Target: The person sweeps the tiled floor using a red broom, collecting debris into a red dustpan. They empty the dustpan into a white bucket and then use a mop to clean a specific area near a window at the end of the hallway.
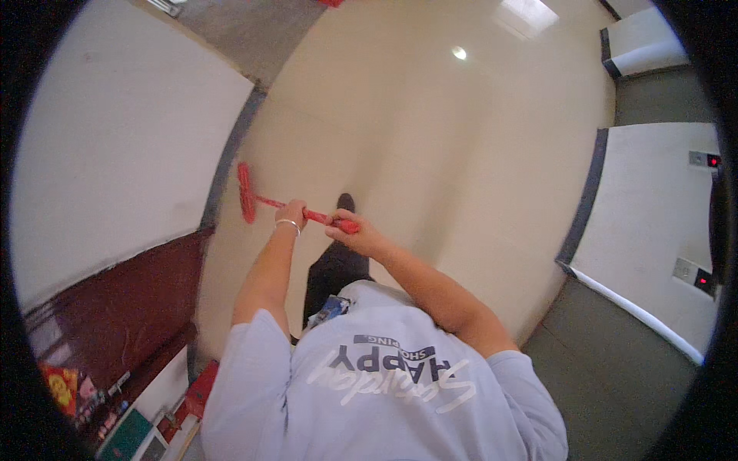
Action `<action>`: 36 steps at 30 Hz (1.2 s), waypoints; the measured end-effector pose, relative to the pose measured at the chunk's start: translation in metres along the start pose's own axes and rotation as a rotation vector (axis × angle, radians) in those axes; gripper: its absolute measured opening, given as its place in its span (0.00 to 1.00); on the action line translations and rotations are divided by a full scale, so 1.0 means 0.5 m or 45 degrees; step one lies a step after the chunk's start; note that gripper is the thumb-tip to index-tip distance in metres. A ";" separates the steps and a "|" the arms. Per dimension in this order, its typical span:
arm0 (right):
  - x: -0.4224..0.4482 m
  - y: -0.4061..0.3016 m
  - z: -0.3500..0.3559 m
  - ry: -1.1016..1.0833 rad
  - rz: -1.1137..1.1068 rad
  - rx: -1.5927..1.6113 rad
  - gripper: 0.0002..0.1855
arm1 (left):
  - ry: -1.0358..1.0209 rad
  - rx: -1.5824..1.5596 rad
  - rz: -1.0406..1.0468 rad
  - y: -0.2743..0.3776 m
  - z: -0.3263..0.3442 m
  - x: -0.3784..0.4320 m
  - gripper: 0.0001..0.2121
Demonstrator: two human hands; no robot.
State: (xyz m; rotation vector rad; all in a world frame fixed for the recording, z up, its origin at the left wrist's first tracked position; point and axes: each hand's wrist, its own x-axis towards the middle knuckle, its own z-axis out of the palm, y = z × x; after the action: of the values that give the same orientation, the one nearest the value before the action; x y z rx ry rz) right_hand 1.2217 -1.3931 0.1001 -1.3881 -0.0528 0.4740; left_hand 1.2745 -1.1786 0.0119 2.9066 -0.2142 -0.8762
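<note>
A red-handled broom or mop has its long, narrow red head on the beige tiled floor, beside the dark baseboard on the left. My left hand is closed around the middle of its red handle, with a light bracelet at the wrist. Near the handle's rounded end, my right hand grips it with the fingers wrapped over. The handle runs slantwise in front of my body, above one dark shoe. Part of the handle is hidden under my fingers.
A white wall with a dark baseboard stands left. Below it are a dark red wooden door or panel and a red box among other items. On the right, a white wall carries panels with red lights.
</note>
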 end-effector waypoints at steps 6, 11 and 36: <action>-0.040 -0.136 -0.083 0.552 0.444 0.212 0.10 | -0.162 0.006 0.446 0.145 -0.018 0.145 0.11; -0.177 -0.348 -0.181 1.168 0.401 -0.231 0.11 | -0.145 -0.277 0.821 0.499 -0.144 0.079 0.08; -0.127 -0.277 0.038 1.821 0.623 0.401 0.16 | -0.401 0.223 1.334 0.496 -0.083 0.151 0.09</action>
State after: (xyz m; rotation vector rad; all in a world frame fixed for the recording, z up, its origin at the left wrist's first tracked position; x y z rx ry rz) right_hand 1.1986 -1.4122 0.2508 -1.1479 1.4741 -0.2018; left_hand 1.3335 -1.4330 0.0389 2.1861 -1.6765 -1.0581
